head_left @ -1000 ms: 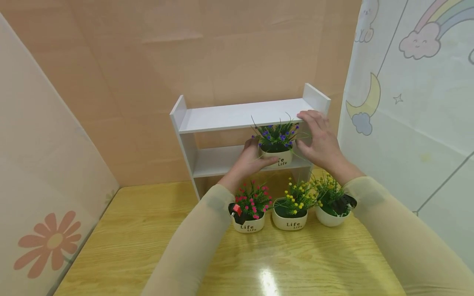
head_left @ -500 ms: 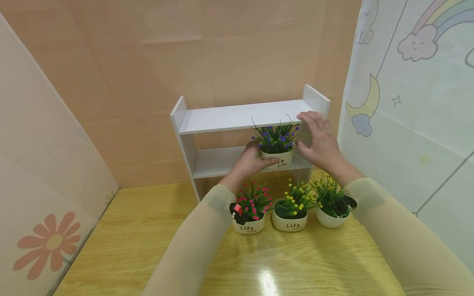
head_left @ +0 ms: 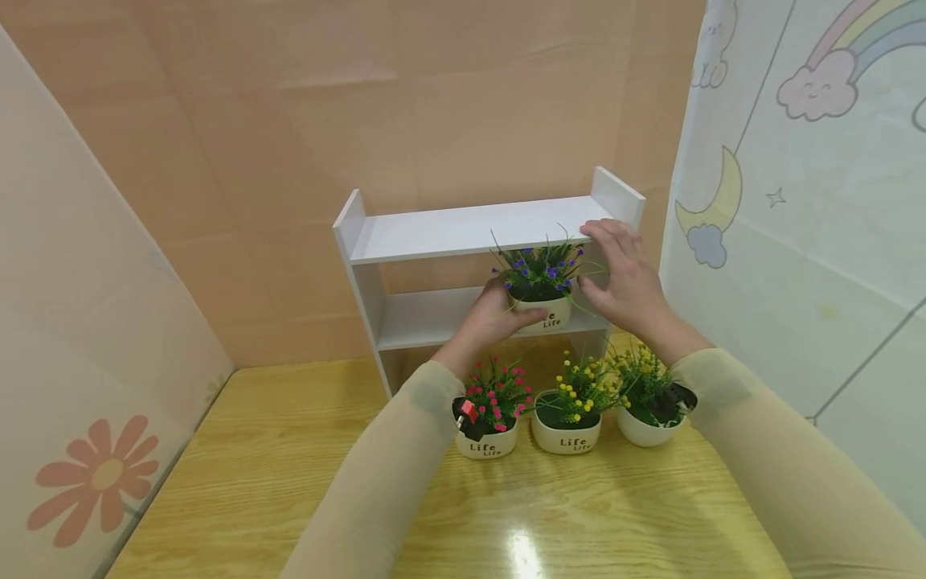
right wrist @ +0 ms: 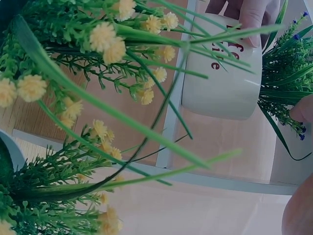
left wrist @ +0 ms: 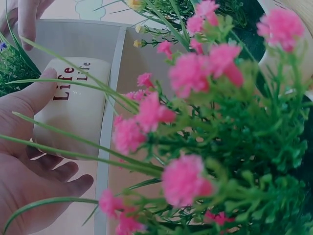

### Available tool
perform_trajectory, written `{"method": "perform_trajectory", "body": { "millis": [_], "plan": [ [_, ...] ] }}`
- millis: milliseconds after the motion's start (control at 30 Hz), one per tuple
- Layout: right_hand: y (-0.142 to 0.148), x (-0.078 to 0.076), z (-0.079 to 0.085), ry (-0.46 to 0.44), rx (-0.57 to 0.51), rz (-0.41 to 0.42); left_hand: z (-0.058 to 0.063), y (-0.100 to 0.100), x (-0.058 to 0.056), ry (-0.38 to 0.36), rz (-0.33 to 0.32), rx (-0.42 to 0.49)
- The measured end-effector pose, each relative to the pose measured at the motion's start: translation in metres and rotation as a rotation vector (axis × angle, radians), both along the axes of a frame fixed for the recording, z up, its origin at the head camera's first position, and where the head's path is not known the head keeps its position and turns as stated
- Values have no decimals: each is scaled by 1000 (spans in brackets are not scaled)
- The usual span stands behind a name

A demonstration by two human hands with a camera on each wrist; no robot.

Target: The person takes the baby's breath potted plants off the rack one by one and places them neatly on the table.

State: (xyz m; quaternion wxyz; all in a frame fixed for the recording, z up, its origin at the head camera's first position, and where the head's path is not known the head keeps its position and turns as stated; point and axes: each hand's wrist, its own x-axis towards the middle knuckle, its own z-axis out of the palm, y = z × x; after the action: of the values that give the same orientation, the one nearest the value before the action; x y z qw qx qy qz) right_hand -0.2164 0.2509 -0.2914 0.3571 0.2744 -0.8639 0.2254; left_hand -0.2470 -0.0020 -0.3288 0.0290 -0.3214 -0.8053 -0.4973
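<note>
In the head view my left hand (head_left: 492, 316) grips a white pot of purple flowers (head_left: 541, 277), thumb across its "Life" lettering, other fingers round the left and back. The pot (left wrist: 73, 110) is upright at the front edge of the middle board of a white shelf (head_left: 463, 228); in both wrist views its base is against or just over that board. My right hand (head_left: 624, 272) is at the shelf's right end, fingertips on the front edge of the top board. Its thumb lies lower, beside the purple flowers, off the pot.
On the wooden table (head_left: 289, 466) before the shelf stand a pot of pink flowers (head_left: 486, 444), a pot of yellow flowers (head_left: 567, 438) and another yellow-flowered pot (head_left: 646, 430), close under my forearms. A patterned wall (head_left: 788, 265) bounds the right side.
Almost nothing moves. My left wrist shifts very slightly to the right, and the whole view drifts down a little. The hold on the pot and the right hand's place stay the same.
</note>
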Motion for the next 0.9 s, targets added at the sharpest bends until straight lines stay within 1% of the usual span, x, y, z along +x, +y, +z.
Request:
{"method": "perform_trajectory", "body": {
  "millis": [200,433,733,900],
  "plan": [
    [-1,-1,0,5,1,0,0,-1,-1,-4,25,-10],
    [0,-1,1,10,8,-5,0,-1,0,-33,32,-11],
    [0,0,1,0,4,-6,1,3,1,-25,60,-33],
    [0,0,1,-4,4,-9,2,4,3,-9,73,-58]
  ]
}}
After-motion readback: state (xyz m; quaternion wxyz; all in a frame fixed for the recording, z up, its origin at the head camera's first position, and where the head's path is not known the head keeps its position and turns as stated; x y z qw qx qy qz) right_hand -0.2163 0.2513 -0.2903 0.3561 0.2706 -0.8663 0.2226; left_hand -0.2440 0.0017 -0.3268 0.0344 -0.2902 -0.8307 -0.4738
